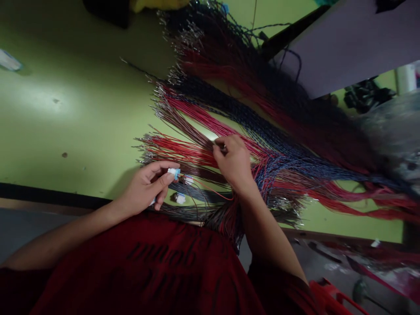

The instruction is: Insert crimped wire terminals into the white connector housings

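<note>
Now a connector (173, 173) is pinched firmly in the left hand (151, 186); wires (187, 151) are covered by the curled right hand (233, 161), its hold unclear.

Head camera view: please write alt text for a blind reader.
The left hand holds a small white-and-blue plastic connector; the right hand is over long, thin red, brown and blue wires spread across a light-green table.

Dim scene here, pale glare blazing off the green table (98, 109), shadow pooling beside the left hand (147, 186), plastic bag (393, 124) blurred far right!
</note>
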Motion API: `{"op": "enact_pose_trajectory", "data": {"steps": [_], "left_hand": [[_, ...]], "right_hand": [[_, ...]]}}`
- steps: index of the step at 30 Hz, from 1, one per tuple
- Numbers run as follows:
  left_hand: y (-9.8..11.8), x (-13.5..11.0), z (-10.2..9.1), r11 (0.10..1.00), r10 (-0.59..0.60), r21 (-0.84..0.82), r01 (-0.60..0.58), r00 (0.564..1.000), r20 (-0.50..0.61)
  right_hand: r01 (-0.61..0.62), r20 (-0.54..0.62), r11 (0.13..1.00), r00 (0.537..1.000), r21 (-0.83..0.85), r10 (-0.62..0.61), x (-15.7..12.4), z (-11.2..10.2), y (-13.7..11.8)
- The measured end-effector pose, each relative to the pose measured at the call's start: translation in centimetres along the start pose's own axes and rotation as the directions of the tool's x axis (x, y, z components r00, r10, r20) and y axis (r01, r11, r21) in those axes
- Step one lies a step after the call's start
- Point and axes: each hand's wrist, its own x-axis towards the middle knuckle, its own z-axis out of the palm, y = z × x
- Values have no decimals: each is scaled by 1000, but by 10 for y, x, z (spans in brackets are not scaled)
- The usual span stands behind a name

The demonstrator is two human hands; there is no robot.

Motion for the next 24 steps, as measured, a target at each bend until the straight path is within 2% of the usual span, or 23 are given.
{"op": "enact_pose_trajectory", "data": {"steps": [3,8,10,12,15,17,19,22,24], "left_hand": [[-1,0,-1,1000,0,7,0,1000,-4],[-1,0,-2,1000,8,-19,-8,1000,3],[-1,0,-2,1000,3,-26,-3,1000,4],[-2,1,-2,1000,2,-27,-2,1000,8],[-4,2,-2,999,12,-31,-11,1000,17],[-5,3,-2,999,19,-32,-19,1000,19],[-5,4,-2,999,28,-18,-28,999,20],[-5,3,-2,998,58,16,-58,998,-3],[-4,3,-2,997,75,21,-75,997,-25]], "right_hand": [[-14,16,1000,1000,20,14,1,4,-3],[-60,-136,982,987,181,86,-5,-10,-6],[-106,-158,940,974,325,164,-10,-22,-5],[-138,-149,859,959,493,240,-17,-36,-5],[-98,-149,775,959,624,241,-27,-55,-11],[-50,-171,795,967,605,191,-29,-63,-21],[-22,-159,854,980,520,122,-27,-64,-34],[8,-76,943,997,333,18,-16,-54,-47],[-1,-31,984,999,179,7,-5,-47,-42]]}}
